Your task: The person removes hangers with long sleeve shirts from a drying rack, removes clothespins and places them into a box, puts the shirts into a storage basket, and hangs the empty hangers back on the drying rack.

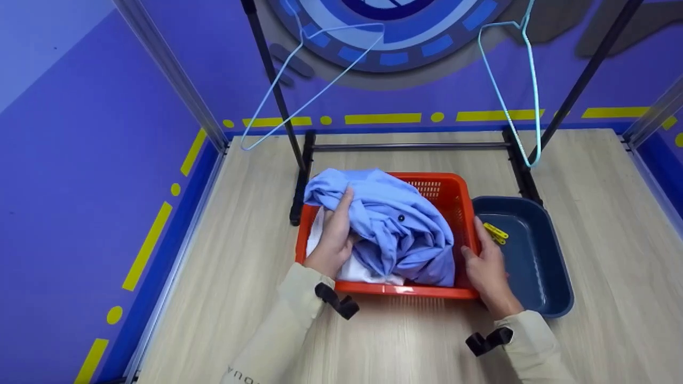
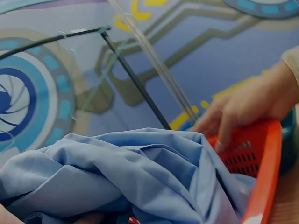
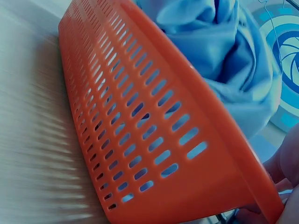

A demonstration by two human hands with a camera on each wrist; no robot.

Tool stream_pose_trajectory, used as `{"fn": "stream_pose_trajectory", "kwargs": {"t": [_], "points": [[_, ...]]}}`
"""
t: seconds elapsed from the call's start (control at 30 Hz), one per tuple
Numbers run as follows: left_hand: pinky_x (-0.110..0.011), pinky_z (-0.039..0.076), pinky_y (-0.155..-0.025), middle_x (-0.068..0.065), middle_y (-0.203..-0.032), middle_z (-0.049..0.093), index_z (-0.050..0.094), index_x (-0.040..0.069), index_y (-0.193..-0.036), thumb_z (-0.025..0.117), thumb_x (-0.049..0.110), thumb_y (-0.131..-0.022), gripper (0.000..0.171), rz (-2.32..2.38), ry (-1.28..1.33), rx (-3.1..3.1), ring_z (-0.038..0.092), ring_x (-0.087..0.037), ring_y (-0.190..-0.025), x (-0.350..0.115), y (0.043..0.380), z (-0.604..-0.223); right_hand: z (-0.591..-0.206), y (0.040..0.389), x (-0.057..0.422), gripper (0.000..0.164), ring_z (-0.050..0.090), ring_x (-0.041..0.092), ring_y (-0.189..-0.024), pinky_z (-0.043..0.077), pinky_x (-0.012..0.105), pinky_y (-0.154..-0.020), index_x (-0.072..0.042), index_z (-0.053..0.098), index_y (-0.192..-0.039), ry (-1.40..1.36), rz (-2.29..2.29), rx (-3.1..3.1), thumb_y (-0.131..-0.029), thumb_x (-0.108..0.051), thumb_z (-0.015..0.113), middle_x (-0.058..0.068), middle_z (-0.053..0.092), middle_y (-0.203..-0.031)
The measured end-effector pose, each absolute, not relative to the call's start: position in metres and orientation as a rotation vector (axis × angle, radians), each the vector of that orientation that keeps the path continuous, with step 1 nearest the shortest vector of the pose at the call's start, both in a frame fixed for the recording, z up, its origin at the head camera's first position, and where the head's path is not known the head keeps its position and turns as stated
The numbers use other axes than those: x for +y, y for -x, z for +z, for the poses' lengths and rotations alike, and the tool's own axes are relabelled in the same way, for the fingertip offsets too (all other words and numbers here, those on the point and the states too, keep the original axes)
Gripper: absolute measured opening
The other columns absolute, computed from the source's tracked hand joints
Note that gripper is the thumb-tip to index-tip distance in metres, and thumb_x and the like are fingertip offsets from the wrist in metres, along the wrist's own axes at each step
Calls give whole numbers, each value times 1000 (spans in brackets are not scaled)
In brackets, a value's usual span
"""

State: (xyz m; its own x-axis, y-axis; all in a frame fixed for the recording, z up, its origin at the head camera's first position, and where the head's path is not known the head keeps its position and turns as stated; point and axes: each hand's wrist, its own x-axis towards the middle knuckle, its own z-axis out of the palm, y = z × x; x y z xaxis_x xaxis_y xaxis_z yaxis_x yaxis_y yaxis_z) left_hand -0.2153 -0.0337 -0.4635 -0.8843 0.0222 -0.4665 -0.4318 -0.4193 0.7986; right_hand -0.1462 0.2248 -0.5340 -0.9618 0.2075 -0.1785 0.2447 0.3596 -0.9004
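A crumpled blue shirt (image 1: 384, 202) with a dark button lies heaped in a red plastic basket (image 1: 416, 290). My left hand (image 1: 333, 234) holds the shirt at its left side, thumb on top of the cloth and the other fingers hidden in the folds. Below the shirt, white cloth (image 1: 363, 272) shows inside the basket. At the basket's right end, my right hand (image 1: 488, 266) grips the rim, with the thumb on the inner side and fingers outside. The right wrist view shows the slotted basket wall (image 3: 135, 116) close up, with the shirt rising above its rim.
A dark blue basin (image 1: 533, 256) stands against the basket's right side, with yellow clothespins (image 1: 496, 232) in it. Behind is a black rack with a low crossbar (image 1: 411, 146). Two light blue hangers, one left (image 1: 320, 98) and one right (image 1: 533, 90), hang above.
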Motion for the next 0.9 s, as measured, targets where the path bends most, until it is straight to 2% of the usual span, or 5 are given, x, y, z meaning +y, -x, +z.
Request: {"fn": "stream_pose_trajectory", "kwargs": {"t": [0.23, 0.47, 0.67, 0.8, 0.9], "points": [[-63, 50, -85, -19, -149, 34, 11, 25, -153, 56, 44, -94, 76, 2330, 532, 1592, 45, -39, -130, -17, 211, -470, -533, 147, 223, 75, 25, 39, -144, 21, 54, -117, -27, 7, -156, -423, -1704, 2555, -98, 2, 45, 14, 18, -161], [-42, 58, -65, -7, -161, 17, 4, 23, -156, 54, 37, -96, 79, 2131, 417, 1868, 32, -33, -142, -28, 195, -454, -533, 147, 226, 75, 27, 39, -144, 24, 55, -115, -28, 6, -155, -432, -1696, 2557, -98, 2, 44, 12, 16, -162], [-36, 51, -85, -7, -150, 36, 17, 21, -154, 61, 22, -94, 75, 1585, -4, 2657, 58, -19, -105, -58, 212, -427, -532, 147, 227, 74, 26, 39, -144, 23, 56, -115, -27, 6, -156, -427, -1692, 2568, -98, 2, 44, 12, 16, -162], [-44, 47, -97, -8, -151, 36, 24, 22, -152, 73, 12, -85, 84, 1121, -461, 3030, 52, -23, -123, -72, 235, -410, -533, 147, 226, 73, 25, 38, -145, 23, 54, -116, -24, 7, -156, -412, -1701, 2566, -98, 2, 44, 12, 16, -162], [-52, 38, -108, -5, -159, 24, 21, 30, -153, 82, 20, -77, 99, 714, -711, 3083, 30, -29, -144, -73, 250, -404, -534, 147, 226, 74, 25, 38, -145, 23, 54, -116, -25, 6, -156, -407, -1701, 2558, -98, 1, 44, 12, 15, -162]]}}
